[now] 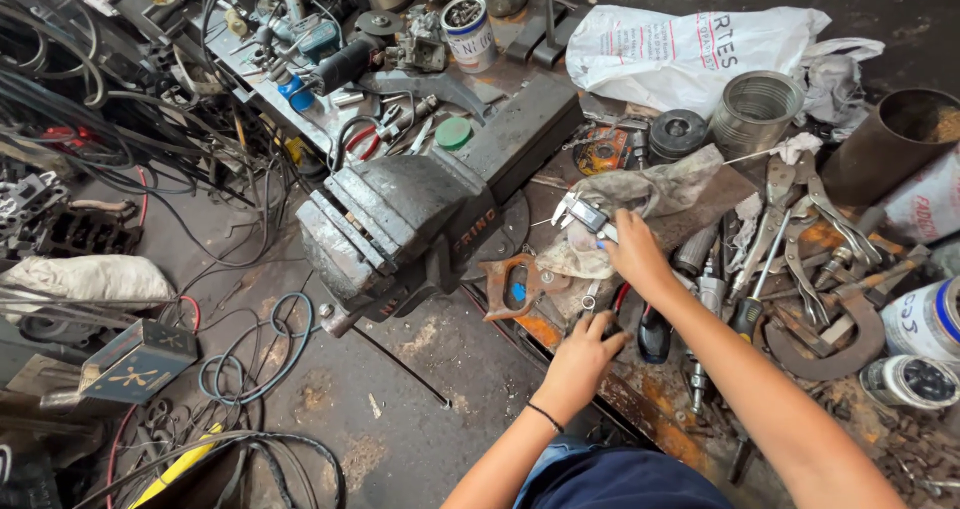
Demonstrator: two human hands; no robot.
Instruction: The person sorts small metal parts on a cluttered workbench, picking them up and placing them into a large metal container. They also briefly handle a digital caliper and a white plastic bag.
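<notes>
My right hand (632, 254) reaches forward over the cluttered bench and grips a digital caliper (582, 213) that lies on a dirty rag (655, 191). My left hand (585, 354) is lower, at the bench's front edge, with its fingers closed around a small dark object that I cannot make out, next to a black and red tool handle (652, 335). A large grey bench vise (392, 224) stands just left of both hands.
Locking pliers and wrenches (790, 239) lie right of my right arm. A metal can (755, 111), a white plastic bag (680, 54) and a rusty cylinder (885, 141) stand at the back right. Cables (250, 359) cover the floor on the left.
</notes>
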